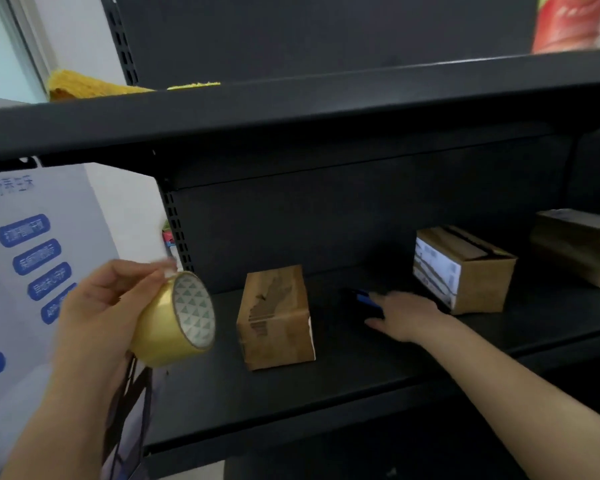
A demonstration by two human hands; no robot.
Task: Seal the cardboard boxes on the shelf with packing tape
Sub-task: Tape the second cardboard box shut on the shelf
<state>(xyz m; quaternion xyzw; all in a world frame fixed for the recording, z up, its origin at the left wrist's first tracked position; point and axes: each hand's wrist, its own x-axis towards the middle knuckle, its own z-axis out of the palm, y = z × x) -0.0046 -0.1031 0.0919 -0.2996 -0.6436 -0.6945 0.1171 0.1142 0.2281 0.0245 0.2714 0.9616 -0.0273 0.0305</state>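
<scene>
My left hand [99, 308] grips a roll of yellowish packing tape [175, 320], held in the air left of the dark shelf [291, 386]. A small cardboard box [276, 317] stands on the shelf just right of the roll. My right hand [404, 315] reaches onto the shelf, fingers spread over a dark object with a blue part [362, 299]; whether it grasps that object cannot be told. Behind the hand sits a second cardboard box [461, 268] with a white label, its top seam showing a dark gap. A third box [577, 245] stands at the far right.
An upper shelf board [291, 109] overhangs the boxes, carrying a yellow cloth [84, 86] at left and a red package [568, 22] at right. A white poster with blue labels [32, 265] hangs to the left of the shelving.
</scene>
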